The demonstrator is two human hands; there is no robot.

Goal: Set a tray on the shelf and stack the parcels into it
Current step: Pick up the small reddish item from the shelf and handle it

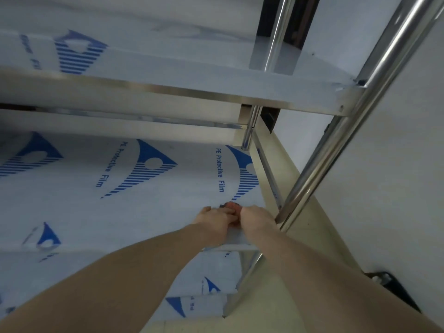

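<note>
The head view looks down on a steel shelf (125, 212) covered in white protective film with blue print. Both hands meet at its near right corner, beside a chrome post (336, 150). The left hand (216, 219) and right hand (254, 218) curl their fingers round a small dark and reddish thing (229, 207) between them; what it is cannot be told, the knuckles hiding most of it. Another shelf (168, 75) lies beyond.

2 bare forearms, no sleeves, left grip (215, 218), right grip (254, 218)
</note>
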